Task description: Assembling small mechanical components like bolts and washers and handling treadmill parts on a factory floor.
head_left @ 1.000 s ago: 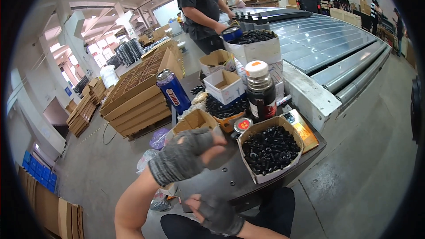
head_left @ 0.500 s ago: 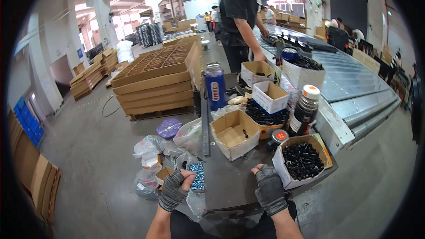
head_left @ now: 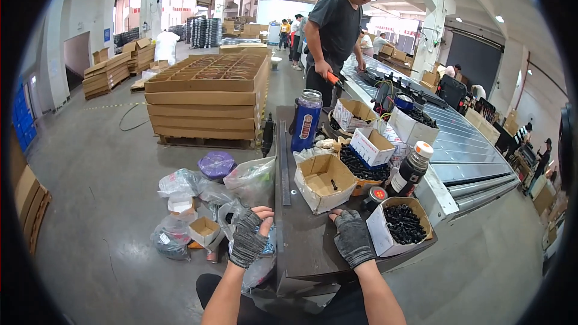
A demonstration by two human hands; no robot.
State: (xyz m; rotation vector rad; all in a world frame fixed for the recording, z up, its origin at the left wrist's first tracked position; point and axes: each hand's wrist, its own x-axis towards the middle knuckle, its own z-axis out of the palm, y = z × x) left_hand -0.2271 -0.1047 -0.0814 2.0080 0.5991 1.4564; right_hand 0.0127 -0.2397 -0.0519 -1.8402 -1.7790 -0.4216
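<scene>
My left hand (head_left: 250, 238), in a grey fingerless glove, is over the tray of blue screws (head_left: 269, 243) at the table's left edge. Its fingers are stretched out with the thumb apart, and it mostly covers the tray. In a matching glove, my right hand (head_left: 353, 239) is low over the dark table (head_left: 310, 247), fingers drawn together; anything between them is hidden. Just beyond its fingertips stands an open cardboard box (head_left: 325, 188) with one black piece inside. To its right sits a white box (head_left: 385, 238) full of small black parts (head_left: 404, 224).
Behind the boxes stand a blue bottle (head_left: 307, 121) and a dark bottle (head_left: 412, 170) with a white cap. Bags (head_left: 171, 238) lie on the floor at left, before stacked cartons (head_left: 205, 105). Beside the roller conveyor (head_left: 469, 165), a co-worker (head_left: 337, 30) holds an orange tool (head_left: 334, 78).
My left hand has opened from a pinch and moved over the screw tray. My right hand has shifted slightly toward the cardboard box. The co-worker now shows an orange tool.
</scene>
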